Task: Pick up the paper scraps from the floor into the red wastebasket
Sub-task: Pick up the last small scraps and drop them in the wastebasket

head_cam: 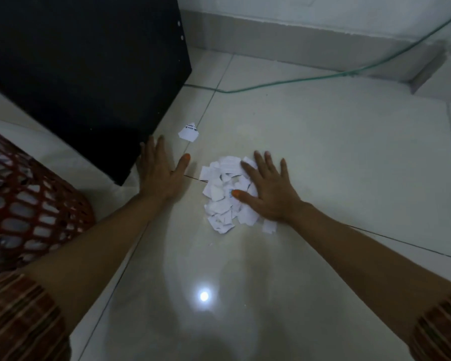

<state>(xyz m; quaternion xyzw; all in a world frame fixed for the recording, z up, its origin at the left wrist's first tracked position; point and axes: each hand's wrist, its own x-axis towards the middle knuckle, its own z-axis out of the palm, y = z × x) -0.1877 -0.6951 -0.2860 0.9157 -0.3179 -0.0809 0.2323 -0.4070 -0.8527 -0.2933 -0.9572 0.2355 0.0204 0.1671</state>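
I see the scrap pile (pixel 225 194) at frame centre, long axis running top to bottom; my right hand (pixel 268 190) lies flat on its right edge, fingers spread; left hand (pixel 162 173), also splayed, sits apart to the left; red wastebasket (pixel 29 201) far left.

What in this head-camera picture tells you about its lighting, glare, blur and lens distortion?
Head view: dim overall; a bright round glare spot reflects off the glossy pale floor tiles; the red lattice plastic wastebasket at the left edge is blurred; the grey skirting board bows, showing wide-angle distortion; the pile of white paper scraps looks soft.
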